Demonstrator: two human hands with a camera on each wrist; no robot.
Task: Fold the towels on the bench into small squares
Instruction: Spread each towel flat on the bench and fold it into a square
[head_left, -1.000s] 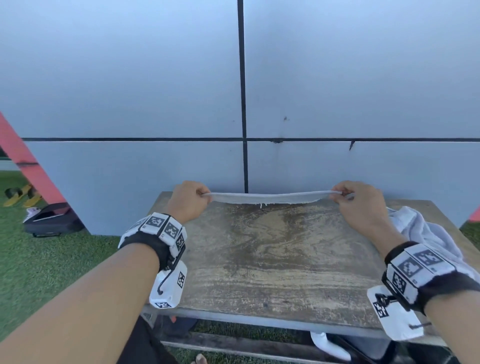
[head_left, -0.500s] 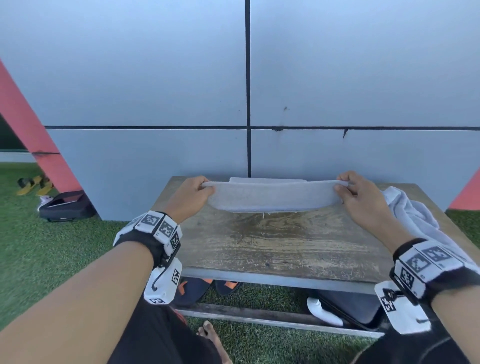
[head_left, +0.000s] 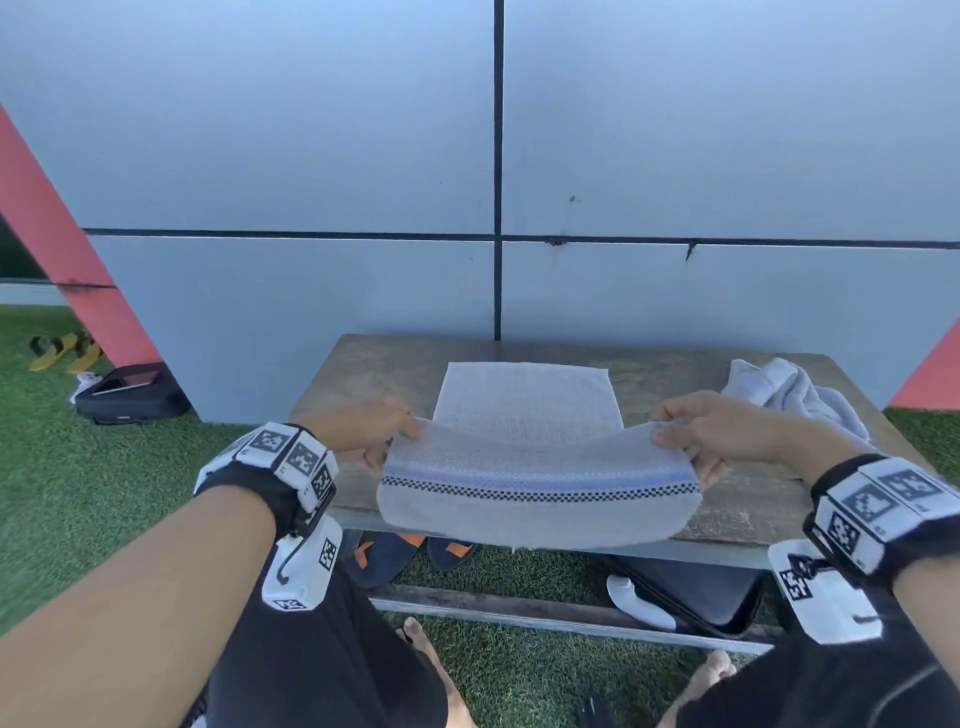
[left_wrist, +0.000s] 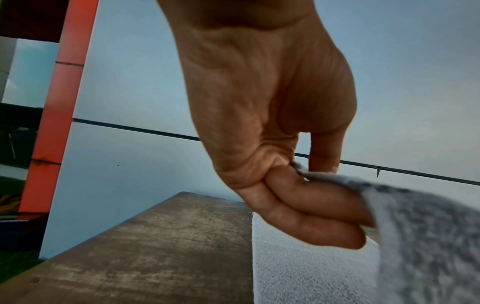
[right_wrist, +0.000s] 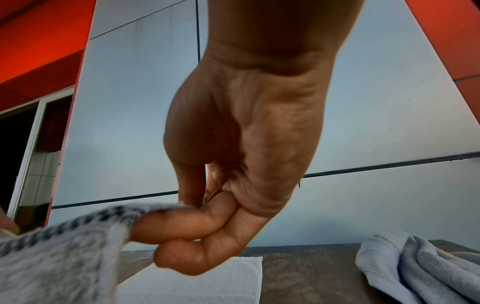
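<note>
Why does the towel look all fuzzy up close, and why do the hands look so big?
In both wrist views the towel sits right at the lens, so it is soft and grainy, and the wide angle swells the left hand and right hand. In the head view the towel's stripes are sharp, but the grass at the left edge smears.

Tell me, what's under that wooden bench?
Under the weathered wooden bench: dark sandals with orange straps, a black case and a white object on grass. The benchtop hides anything farther back.
</note>
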